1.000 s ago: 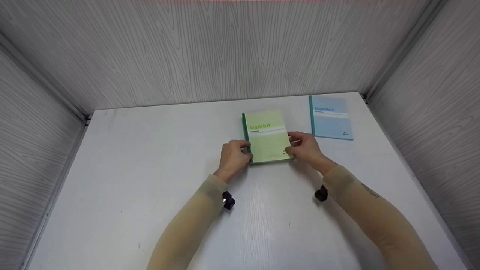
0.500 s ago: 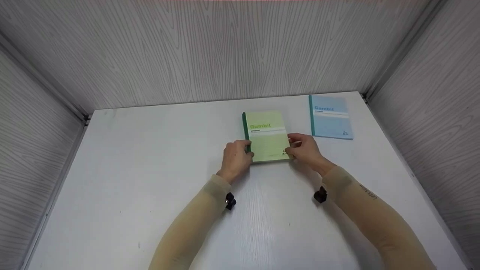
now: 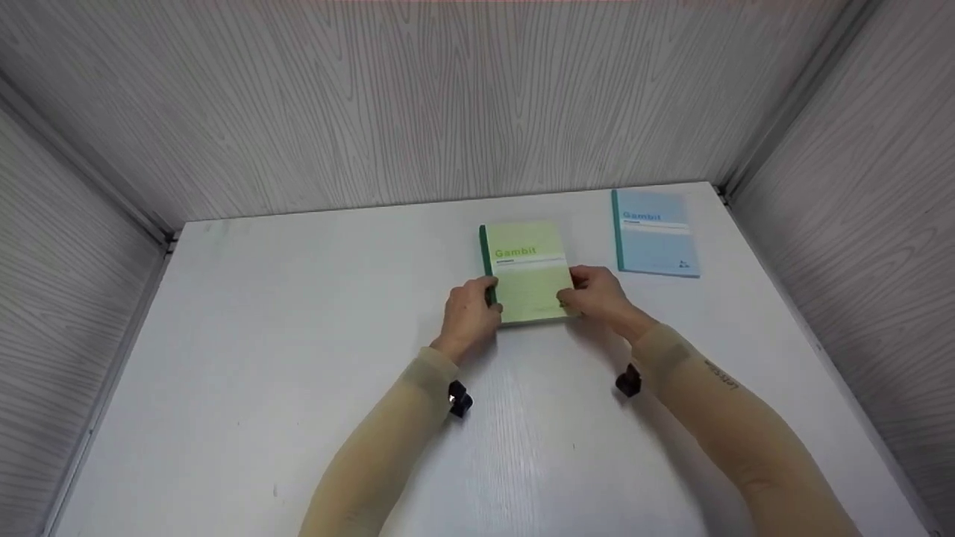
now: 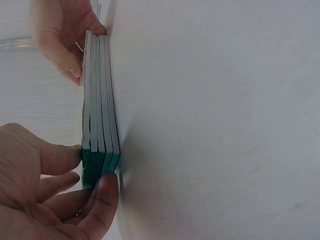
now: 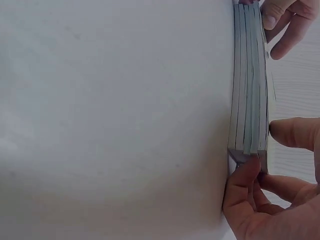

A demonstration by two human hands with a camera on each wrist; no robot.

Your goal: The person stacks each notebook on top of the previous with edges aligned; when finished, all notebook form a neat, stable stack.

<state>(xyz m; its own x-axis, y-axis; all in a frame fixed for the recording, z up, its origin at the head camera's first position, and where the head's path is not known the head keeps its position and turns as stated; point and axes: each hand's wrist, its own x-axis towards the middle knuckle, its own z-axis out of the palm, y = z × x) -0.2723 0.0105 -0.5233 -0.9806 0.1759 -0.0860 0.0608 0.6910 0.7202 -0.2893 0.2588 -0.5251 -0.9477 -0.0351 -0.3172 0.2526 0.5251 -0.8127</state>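
A stack of several notebooks (image 3: 528,272) lies on the white table between both hands, a light green cover marked "Gambit" on top and dark green spines facing left. At the spine side, near the front corner, my left hand (image 3: 468,313) holds the stack with bent fingers. My right hand (image 3: 599,297) grips the opposite edge, thumb over the cover's front right corner and fingers curled against the side. In the left wrist view, the notebooks' page edges (image 4: 98,95) sit closely layered, nearly flush. Within the right wrist view, the stack's lower right corner (image 5: 248,145) rests between thumb and fingers.
A light blue notebook (image 3: 656,235) of the same design lies at the back right of the table (image 3: 298,335), apart from the stack. Grey wood-grain panels (image 3: 448,104) stand behind the table and at both sides. Each wrist carries a small black camera (image 3: 460,400).
My right hand has shifted slightly left, its thumb now farther onto the green cover. The left hand has moved slightly right along the spine. The stack stays in nearly the same place.
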